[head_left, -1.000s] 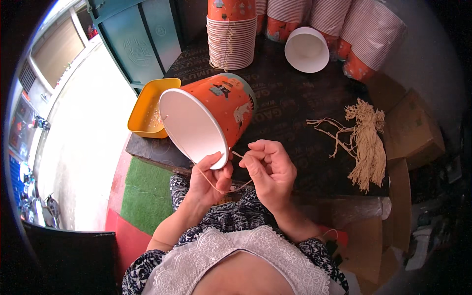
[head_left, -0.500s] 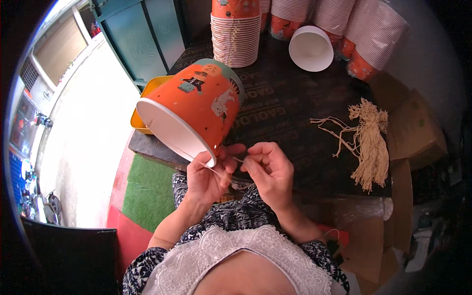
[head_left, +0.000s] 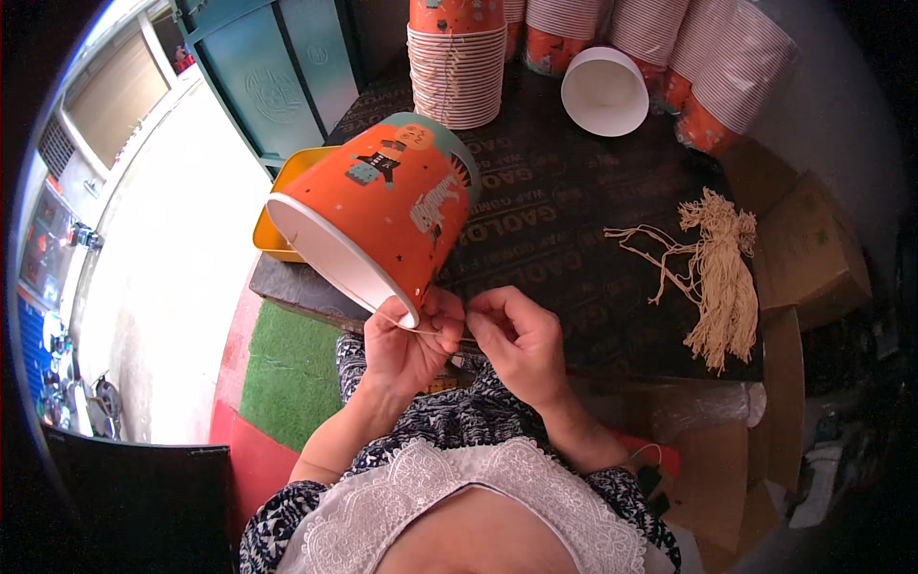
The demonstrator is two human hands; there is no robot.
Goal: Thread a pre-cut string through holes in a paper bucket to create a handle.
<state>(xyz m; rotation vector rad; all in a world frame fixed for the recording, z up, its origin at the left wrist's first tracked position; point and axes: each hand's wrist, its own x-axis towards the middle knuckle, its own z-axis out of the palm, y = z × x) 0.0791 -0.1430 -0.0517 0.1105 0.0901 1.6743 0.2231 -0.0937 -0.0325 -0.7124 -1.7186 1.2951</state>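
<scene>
An orange printed paper bucket lies tilted on its side, its white-rimmed mouth facing me. A thin beige string runs across the mouth and out past the near rim. My left hand is closed at that rim, thumb on the inner side, with the string between its fingers. Close beside it, my right hand pinches the string's end between thumb and fingertips. The two hands' fingertips almost meet; the exact lie of the string between them is partly hidden.
A bundle of beige strings lies on the dark table at right. Stacked orange buckets and a single white-mouthed bucket stand at the back. A yellow tray sits behind the held bucket; cardboard boxes are at far right.
My right hand has moved slightly left and in toward my left fingers, drawing close to them. The left fingers have curled more. The bucket has barely turned.
</scene>
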